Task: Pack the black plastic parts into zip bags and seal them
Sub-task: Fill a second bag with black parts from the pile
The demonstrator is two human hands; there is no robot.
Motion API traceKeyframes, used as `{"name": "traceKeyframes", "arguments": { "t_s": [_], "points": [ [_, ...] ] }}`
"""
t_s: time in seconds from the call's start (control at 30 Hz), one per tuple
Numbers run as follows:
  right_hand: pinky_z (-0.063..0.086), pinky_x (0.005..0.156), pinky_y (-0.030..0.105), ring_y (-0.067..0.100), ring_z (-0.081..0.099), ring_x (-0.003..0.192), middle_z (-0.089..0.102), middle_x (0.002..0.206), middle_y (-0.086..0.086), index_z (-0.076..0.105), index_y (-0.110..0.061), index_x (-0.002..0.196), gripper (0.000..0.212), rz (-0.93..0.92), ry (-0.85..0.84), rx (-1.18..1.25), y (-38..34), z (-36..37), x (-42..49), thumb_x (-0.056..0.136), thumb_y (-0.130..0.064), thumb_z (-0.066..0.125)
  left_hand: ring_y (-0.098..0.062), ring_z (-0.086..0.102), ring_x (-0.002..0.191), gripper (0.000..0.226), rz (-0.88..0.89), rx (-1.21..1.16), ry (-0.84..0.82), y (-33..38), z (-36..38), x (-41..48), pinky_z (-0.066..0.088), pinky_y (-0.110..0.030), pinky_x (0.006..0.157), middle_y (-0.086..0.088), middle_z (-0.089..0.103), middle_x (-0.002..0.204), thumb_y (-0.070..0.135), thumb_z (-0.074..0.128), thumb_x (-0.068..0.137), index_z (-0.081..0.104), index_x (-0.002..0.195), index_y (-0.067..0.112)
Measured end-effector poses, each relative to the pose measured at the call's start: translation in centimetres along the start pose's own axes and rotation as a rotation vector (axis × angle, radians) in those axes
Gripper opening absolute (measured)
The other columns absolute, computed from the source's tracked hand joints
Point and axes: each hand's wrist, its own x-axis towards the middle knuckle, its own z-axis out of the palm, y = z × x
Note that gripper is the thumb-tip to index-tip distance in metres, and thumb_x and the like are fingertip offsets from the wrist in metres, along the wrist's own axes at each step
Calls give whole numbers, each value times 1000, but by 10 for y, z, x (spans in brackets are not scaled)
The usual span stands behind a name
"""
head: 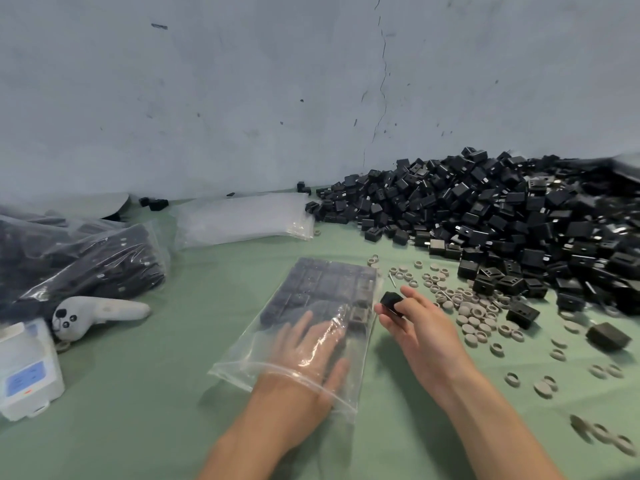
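Note:
A clear zip bag [242, 358] lies on the green table, its far half filled with rows of black plastic parts [329, 282]. My left hand [311, 344] is inside the bag through its open mouth, fingers straight and flat on the parts. My right hand [415, 327] is just right of the bag and pinches one black part [391, 301] between thumb and fingers. A large heap of loose black parts [502, 216] fills the right side of the table against the wall.
Filled bags of black parts [86, 258] lie at the left, a stack of empty zip bags [242, 220] behind. Several grey rings [478, 320] are scattered right of my right hand. A grey plush toy [100, 311] and a white box [27, 368] sit at the left edge.

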Motion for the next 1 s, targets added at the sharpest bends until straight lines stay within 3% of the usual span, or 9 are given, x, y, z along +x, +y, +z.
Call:
{"name": "traceKeyframes", "arguments": {
  "t_s": [0.1, 0.27, 0.37, 0.47, 0.53, 0.63, 0.7, 0.8, 1.0],
  "points": [
    [58, 75, 29, 21, 73, 87, 72, 99, 14, 52, -6, 131, 33, -27, -10, -53, 3, 2, 0, 99, -1, 53, -18, 33, 144, 52, 81, 80, 171, 10, -4, 6, 12, -32, 119, 6, 42, 148, 43, 60, 94, 50, 142, 24],
    [54, 74, 30, 15, 73, 91, 76, 103, -2, 63, -23, 122, 23, -140, -37, -287, 6, 2, -2, 99, -20, 60, 22, -18, 134, 47, 45, -64, 111, 1, 1, -1, -18, -8, 111, 48, -18, 142, 53, 38, 101, 11, 139, 59],
    [46, 80, 16, -7, 61, 101, 63, 112, -25, 55, -44, 116, 22, -498, -8, -755, 10, -1, -9, 98, -32, 61, 21, -9, 139, 50, 111, 0, 164, 5, -3, -4, -17, -15, 115, 37, -7, 151, 45, 44, 103, 13, 142, 51],
    [38, 87, 4, -15, 48, 109, 52, 116, -29, 50, -39, 121, 32, -796, -36, -1027, 17, -2, -13, 96, -27, 64, 17, -32, 134, 51, 77, -73, 108, 0, -2, -11, -24, -10, 108, 41, -20, 143, 41, 36, 105, 4, 141, 56],
    [37, 87, 3, -12, 49, 107, 52, 114, -16, 52, -31, 121, 34, -872, -62, -1058, 22, -1, -15, 93, -22, 68, 4, -20, 145, 41, 132, -50, 83, -4, -4, -17, -16, -10, 112, 31, 7, 154, 34, 38, 104, 38, 144, 42],
    [41, 85, 4, -2, 55, 97, 50, 115, -8, 53, -23, 121, 37, -1012, -91, -1157, 29, 2, -24, 89, -24, 71, 6, 27, 140, 28, 105, -122, 151, 3, -19, -32, 15, -3, 109, 27, 52, 122, 23, 48, 95, 70, 109, 34],
    [48, 84, 14, 9, 58, 93, 52, 116, -2, 51, -22, 125, 43, -1166, -100, -1235, 35, 5, -33, 86, -28, 70, 6, 51, 109, 27, 54, -171, 286, 8, -29, -46, 37, -8, 89, 28, 64, 93, 25, 47, 85, 71, 87, 37],
    [50, 85, 27, 17, 57, 95, 51, 116, -1, 49, -25, 131, 46, -1327, -127, -1233, 45, 13, -47, 90, -35, 66, 0, 56, 92, 28, -64, -318, 433, 13, -39, -56, 38, -7, 63, 28, 67, 85, 24, 48, 88, 67, 83, 43],
    [43, 82, 25, 13, 51, 91, 46, 112, -4, 50, -26, 127, 36, -1431, -168, -1226, 58, 24, -65, 94, -41, 57, -12, 67, 88, 17, -166, -806, 289, 17, -48, -59, 50, -21, 78, 15, 68, 95, 45, 59, 85, 60, 102, 48]
  ]
}}
